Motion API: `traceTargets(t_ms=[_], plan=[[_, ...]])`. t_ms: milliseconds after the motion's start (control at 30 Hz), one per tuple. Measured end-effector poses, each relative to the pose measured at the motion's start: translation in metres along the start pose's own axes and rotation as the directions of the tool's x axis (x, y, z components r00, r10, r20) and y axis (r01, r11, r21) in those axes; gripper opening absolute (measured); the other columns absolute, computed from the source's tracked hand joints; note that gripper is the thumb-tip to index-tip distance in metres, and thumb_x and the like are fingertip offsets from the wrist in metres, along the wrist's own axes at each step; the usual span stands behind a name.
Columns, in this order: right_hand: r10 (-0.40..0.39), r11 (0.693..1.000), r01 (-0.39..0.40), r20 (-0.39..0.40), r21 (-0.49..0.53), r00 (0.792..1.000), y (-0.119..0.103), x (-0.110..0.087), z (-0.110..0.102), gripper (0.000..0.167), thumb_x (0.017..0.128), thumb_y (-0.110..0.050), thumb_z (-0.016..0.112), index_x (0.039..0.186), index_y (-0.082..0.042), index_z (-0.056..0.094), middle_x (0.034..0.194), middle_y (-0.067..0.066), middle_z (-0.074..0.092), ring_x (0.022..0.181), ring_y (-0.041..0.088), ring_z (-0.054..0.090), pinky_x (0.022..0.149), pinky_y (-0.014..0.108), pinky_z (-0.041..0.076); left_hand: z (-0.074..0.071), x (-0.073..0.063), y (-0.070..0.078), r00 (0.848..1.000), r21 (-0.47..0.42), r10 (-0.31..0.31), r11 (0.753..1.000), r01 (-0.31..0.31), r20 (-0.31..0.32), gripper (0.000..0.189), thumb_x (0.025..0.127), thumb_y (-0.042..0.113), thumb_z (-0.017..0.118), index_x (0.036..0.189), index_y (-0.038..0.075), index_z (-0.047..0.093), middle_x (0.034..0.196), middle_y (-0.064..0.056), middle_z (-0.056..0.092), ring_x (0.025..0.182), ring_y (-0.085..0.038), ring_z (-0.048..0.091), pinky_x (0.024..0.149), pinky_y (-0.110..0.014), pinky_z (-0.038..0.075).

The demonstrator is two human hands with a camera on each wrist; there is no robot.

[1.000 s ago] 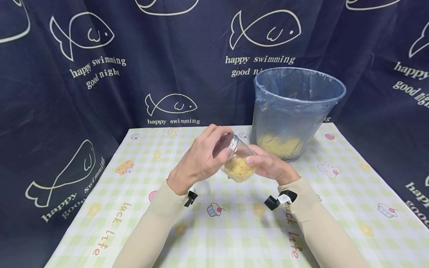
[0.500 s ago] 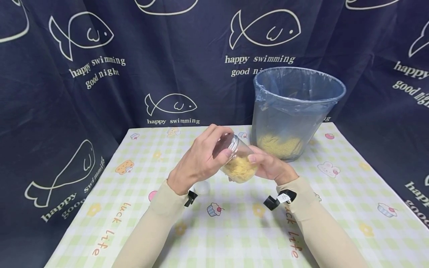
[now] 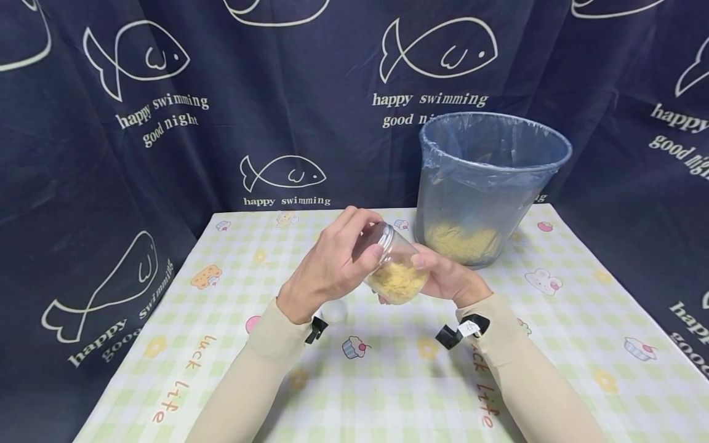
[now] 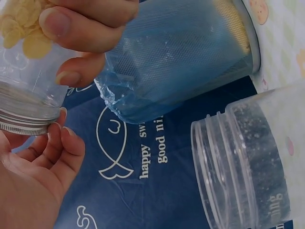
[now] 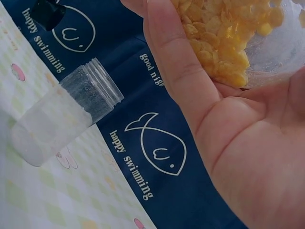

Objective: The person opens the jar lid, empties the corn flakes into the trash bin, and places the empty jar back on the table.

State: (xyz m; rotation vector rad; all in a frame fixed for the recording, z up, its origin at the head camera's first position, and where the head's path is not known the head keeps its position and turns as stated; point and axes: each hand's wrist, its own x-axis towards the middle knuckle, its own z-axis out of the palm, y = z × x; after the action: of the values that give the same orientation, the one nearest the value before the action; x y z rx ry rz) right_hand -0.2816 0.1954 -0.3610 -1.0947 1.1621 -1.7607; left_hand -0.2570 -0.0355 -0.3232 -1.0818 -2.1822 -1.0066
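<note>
Both hands hold a clear jar of yellow flakes (image 3: pixel 396 280), tilted above the table, with its lid end toward the upper left. My left hand (image 3: pixel 327 264) has its fingers and thumb curled round the silver ridged lid (image 4: pixel 24 121). Around the jar's lower body, my right hand (image 3: pixel 448 277) grips with the thumb in front; its other fingers are largely hidden in the head view. A second clear jar (image 5: pixel 62 114), lidless with a threaded neck, stands on the table. In the head view, my left hand and wrist hide most of that jar.
At the back right stands a mesh waste basket (image 3: pixel 471 197) lined with a thin blue bag; something yellow shows through its lower part. A checked cloth (image 3: pixel 376 394) covers the table, and a dark fish-print curtain (image 3: pixel 332 123) hangs behind it.
The flake jar's lower end has shifted slightly right and down, along with my right hand. The flakes have slid a little inside. My left hand stays nearly still on the lid.
</note>
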Motion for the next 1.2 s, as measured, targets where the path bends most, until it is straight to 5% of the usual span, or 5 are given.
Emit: traceTargets(t_ms=[767, 1200], plan=[[-0.042, 0.990, 0.033, -0.060, -0.136, 0.997, -0.0024, 0.0005, 0.0035, 0.048, 0.099, -0.038, 0.063, 0.138, -0.010, 0.057, 0.122, 0.011, 0.070, 0.106, 0.030, 0.071, 0.093, 0.046, 0.058, 0.0020, 0.0001, -0.0042, 0.999, 0.005, 0.028, 1.000, -0.027, -0.040, 0.049, 0.092, 0.049, 0.040, 0.113, 0.010, 0.061, 0.096, 0.001, 0.053, 0.084, -0.011, 0.050, 0.069, -0.026, 0.046], [-0.067, 0.937, 0.010, -0.151, -0.350, 0.986, -0.0068, -0.0012, 0.0056, 0.040, 0.095, -0.032, 0.064, 0.131, -0.012, 0.063, 0.112, 0.006, 0.073, 0.099, 0.017, 0.070, 0.088, 0.034, 0.058, 0.0020, -0.0004, -0.0053, 0.999, 0.018, 0.001, 1.000, 0.000, -0.035, 0.049, 0.093, 0.050, 0.038, 0.113, 0.012, 0.061, 0.096, 0.002, 0.052, 0.083, -0.010, 0.050, 0.068, -0.026, 0.047]])
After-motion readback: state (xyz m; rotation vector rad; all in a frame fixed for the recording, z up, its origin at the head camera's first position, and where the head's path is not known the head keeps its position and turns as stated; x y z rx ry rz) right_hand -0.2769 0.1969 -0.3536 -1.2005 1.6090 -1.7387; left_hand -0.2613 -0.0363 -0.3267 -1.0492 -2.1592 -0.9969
